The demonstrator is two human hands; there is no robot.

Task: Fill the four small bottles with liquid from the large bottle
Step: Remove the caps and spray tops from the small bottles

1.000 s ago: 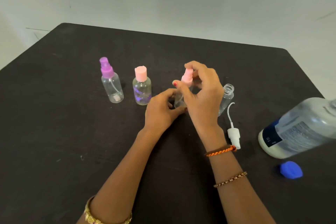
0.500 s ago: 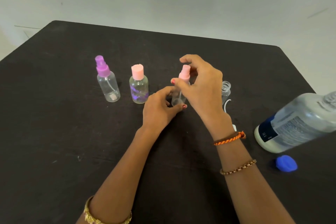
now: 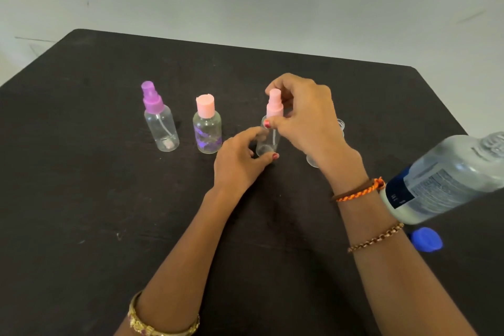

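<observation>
Several small clear bottles stand in a row on the black table. A purple-spray bottle is leftmost, then a pink-capped bottle. My left hand grips the body of the third small bottle. My right hand pinches its pink spray cap at the neck. A fourth small bottle, open at the top, stands mostly hidden behind my right wrist. The large clear bottle with a dark blue label stands uncapped at the right.
A blue cap lies on the table in front of the large bottle. The table's far edge meets a pale wall. Dark bare tabletop stretches to the left and toward me.
The view has shifted slightly. My hands keep hold of the third bottle and its pink spray cap; my right wrist now covers the white sprayer seen lying on the table earlier.
</observation>
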